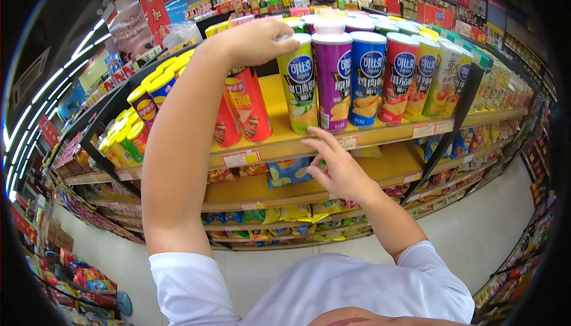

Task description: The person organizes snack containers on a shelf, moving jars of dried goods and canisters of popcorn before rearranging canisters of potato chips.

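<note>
While my left hand (256, 40) curls, seemingly clamped, on the green can (299, 88), my right hand (336, 165) hovers below the purple can (332, 82), fingers apart.

We count two hands: one left hand (256, 40) and one right hand (336, 168). Along the front of the top shelf (279, 141) we count seven upright canisters: one green canister (300, 88), one purple canister (332, 85), one blue canister (367, 82), one red canister (399, 82) and three yellow-green canisters (443, 79) at the right end. Left of them we count two leaning red canisters (247, 106), while the yellow-lidded canisters (146, 103) are too crowded to count.
</note>
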`<act>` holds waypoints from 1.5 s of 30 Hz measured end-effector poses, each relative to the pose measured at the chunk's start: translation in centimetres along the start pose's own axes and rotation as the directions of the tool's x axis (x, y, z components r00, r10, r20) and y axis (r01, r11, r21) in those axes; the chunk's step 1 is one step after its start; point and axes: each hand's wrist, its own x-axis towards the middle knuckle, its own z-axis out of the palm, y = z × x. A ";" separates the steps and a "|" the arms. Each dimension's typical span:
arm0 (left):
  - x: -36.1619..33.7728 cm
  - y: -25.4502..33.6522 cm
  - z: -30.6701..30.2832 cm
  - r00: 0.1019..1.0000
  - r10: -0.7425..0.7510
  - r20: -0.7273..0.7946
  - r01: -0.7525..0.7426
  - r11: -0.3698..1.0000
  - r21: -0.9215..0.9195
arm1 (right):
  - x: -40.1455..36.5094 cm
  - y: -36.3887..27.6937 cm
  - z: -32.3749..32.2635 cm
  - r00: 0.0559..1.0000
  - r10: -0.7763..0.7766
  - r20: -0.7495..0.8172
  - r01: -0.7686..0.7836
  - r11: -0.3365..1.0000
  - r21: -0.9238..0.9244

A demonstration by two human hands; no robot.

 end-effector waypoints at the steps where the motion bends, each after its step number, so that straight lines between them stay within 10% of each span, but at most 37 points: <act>1: 0.0 0.0 -0.1 1.000 -0.011 0.023 0.013 0.997 -0.070 | 0.1 0.0 0.1 1.000 -0.003 0.001 0.003 1.000 0.010; 20: -4.4 -4.8 -4.0 0.988 -0.154 -0.024 0.148 0.976 -0.159 | -4.9 0.0 -1.6 0.998 -0.051 0.028 0.048 0.996 0.078; 31: -6.5 -5.4 -1.5 0.942 -0.296 0.156 0.304 0.952 -0.026 | -11.2 3.6 3.4 0.919 -0.011 0.394 -0.091 0.967 0.239; 45: -6.0 -6.3 1.1 0.954 -0.301 -0.002 0.301 0.953 -0.036 | -11.9 8.8 3.7 0.785 -0.076 0.615 -0.162 0.933 0.322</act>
